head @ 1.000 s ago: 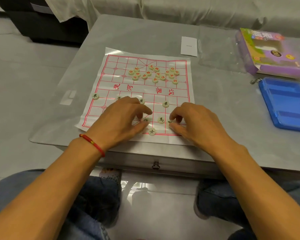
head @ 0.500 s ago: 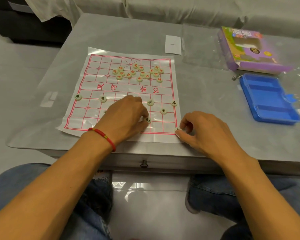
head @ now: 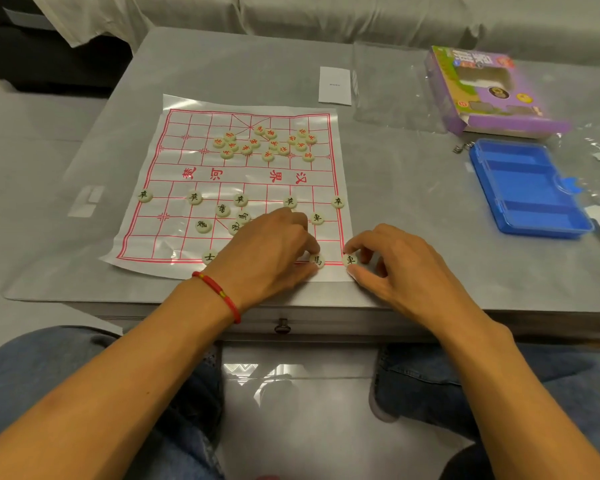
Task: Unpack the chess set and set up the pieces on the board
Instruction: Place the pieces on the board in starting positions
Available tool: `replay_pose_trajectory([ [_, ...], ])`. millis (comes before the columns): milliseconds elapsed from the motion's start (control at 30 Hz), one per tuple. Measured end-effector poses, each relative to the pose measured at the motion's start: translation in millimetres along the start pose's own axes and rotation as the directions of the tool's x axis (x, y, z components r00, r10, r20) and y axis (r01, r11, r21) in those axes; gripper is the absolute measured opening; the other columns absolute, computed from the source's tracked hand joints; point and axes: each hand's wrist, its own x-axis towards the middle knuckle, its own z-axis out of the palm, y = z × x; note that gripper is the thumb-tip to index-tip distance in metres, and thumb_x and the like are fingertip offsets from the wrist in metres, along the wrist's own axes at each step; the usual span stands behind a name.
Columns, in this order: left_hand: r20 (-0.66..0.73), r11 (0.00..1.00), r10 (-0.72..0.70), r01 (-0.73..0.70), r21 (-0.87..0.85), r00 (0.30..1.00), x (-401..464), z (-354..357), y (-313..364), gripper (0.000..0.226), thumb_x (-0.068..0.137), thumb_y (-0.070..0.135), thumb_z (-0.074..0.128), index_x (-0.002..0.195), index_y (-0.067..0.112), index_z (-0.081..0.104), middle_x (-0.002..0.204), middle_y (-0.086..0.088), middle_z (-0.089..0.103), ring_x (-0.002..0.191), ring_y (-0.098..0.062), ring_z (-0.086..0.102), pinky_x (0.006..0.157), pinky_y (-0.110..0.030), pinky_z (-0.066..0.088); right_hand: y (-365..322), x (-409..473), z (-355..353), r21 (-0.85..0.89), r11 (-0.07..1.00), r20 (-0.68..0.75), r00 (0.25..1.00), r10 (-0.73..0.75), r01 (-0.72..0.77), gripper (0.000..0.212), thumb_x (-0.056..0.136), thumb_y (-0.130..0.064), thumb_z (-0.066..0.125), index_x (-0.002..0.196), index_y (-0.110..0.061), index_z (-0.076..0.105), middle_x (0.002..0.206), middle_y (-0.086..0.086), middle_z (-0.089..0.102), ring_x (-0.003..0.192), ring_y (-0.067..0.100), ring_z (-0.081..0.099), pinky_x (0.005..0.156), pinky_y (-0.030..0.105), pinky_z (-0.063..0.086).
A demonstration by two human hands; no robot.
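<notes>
Near edge: I am seeing the right hand pinching a black-marked piece at the board's near right corner, and the left hand pinching its neighbour piece just left. Farther: five black pieces are sitting in a row; a red-marked cluster is lying beyond, with blue tray and purple box far right.

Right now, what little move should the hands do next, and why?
Probably the right hand should let go of the 車 piece, since it already sits at the board's near right corner. The left hand is pinching the 馬 piece just beside it. Then reach for the other 車, lying loose above.
</notes>
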Motion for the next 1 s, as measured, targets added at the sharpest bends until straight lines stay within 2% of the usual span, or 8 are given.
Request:
replay_pose_trajectory([
  [267, 0.003, 1.0, 0.002, -0.002, -0.001, 1.0, 1.1, 0.2, -2.2, 0.03, 0.089, 0.042, 0.061, 0.113, 0.025, 0.071, 0.094, 0.006, 0.057, 0.084, -0.007, 0.037, 0.068, -0.022, 0.035, 3.1, 6.5, 3.0, 0.016, 1.0, -0.002, 1.0, -0.009, 0.009, 0.027, 0.089, -0.046, 0.064, 0.114, -0.035, 0.061, 0.094, -0.014, 0.055, 0.078, 0.007, 0.053, 0.074, 0.034, 0.055],
  [500, 0.001, 1.0, -0.008, 0.008, -0.016, 1.0, 1.9, 0.3, -2.9, 0.03, 0.088, 0.042, 0.062, 0.112, 0.026, 0.071, 0.093, 0.006, 0.057, 0.084, -0.007, 0.039, 0.068, -0.022, 0.039, 3.8, 8.6, 0.7, 0.034, 0.999, 0.023, 1.0, 0.001, -0.002, 0.028, 0.089, -0.047, 0.065, 0.113, -0.034, 0.062, 0.096, -0.014, 0.057, 0.079, 0.007, 0.054, 0.076, 0.033, 0.055],
  [633, 0.004, 1.0, -0.012, 0.012, -0.027, 1.0, 3.0, 1.0, -3.4, 0.03, 0.088, 0.044, 0.063, 0.111, 0.026, 0.07, 0.089, 0.01, 0.051, 0.084, -0.005, 0.038, 0.069, -0.02, 0.035, 4.5, 8.5, 0.2, 0.054, 0.998, 0.026, 1.0, 0.015, -0.016, 0.027, 0.088, -0.046, 0.067, 0.112, -0.035, 0.062, 0.095, -0.016, 0.056, 0.077, 0.003, 0.052, 0.076, 0.031, 0.054],
  [1000, -0.006, 0.999, -0.01, 0.01, -0.041, 1.0, 4.4, 1.3, -5.3, 0.03, 0.087, 0.043, 0.063, 0.111, 0.026, 0.07, 0.088, 0.01, 0.049, 0.083, -0.006, 0.039, 0.07, -0.021, 0.034, 3.2, 8.7, -5.2, 0.061, 0.998, 0.083, 0.996, 0.029, -0.035, 0.037, 0.086, -0.049, 0.068, 0.119, -0.035, 0.059, 0.101, -0.015, 0.057, 0.08, 0.005, 0.053, 0.078, 0.028, 0.055],
])
